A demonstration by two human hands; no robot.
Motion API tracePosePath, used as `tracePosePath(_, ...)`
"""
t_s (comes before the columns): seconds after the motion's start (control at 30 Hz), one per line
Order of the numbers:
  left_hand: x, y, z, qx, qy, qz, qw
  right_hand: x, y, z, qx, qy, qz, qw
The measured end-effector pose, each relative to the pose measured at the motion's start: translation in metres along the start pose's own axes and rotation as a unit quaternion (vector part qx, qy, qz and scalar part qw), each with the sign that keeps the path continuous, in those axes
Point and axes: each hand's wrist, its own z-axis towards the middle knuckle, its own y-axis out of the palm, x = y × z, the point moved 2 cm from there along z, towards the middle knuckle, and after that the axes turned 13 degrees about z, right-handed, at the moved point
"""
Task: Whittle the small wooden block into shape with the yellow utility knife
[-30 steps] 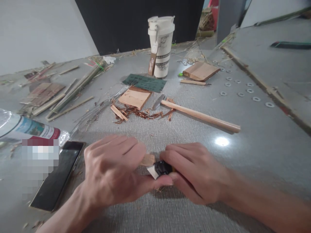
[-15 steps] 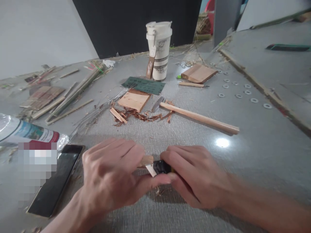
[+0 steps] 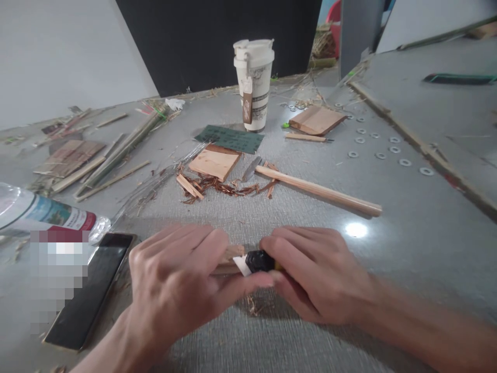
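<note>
My left hand (image 3: 178, 274) is closed around a small piece of wood (image 3: 229, 265), most of it hidden under the fingers. My right hand (image 3: 314, 274) grips a utility knife (image 3: 259, 260) with a black front end; a short pale blade sticks out of it to the left. The blade lies against the wood's right end. My left thumb reaches right, close below the knife, and its tip meets my right hand. Fine shavings (image 3: 253, 305) lie on the table just below.
Beyond my hands are a hammer (image 3: 318, 189), brown wood scraps (image 3: 217, 187), a flat wood block (image 3: 213, 161), green sandpaper (image 3: 230, 139) and a lidded cup (image 3: 258, 77). A phone (image 3: 91, 295) and a bottle (image 3: 50, 212) lie left; several washers (image 3: 380, 155) lie right.
The knife and my right hand have shifted slightly up, and the blade sits at a flatter angle to the wood. My left hand keeps its hold. The tag on the cup has swung.
</note>
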Motion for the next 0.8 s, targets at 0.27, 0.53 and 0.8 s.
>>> tracePosePath(0.27,0.0,0.0,-0.001,-0.003,0.018,-0.002,1.0,0.02,-0.018,-0.002,0.008,0.049,-0.017,0.999)
tracePosePath(0.53,0.002,-0.004,0.003,0.002,0.013,-0.014,1.0,0.011,-0.004,0.001,-0.082,-0.001,0.065,0.995)
tracePosePath(0.8,0.001,0.001,0.001,0.012,0.007,-0.029,0.999,0.008,-0.003,0.002,-0.077,0.005,0.072,0.994)
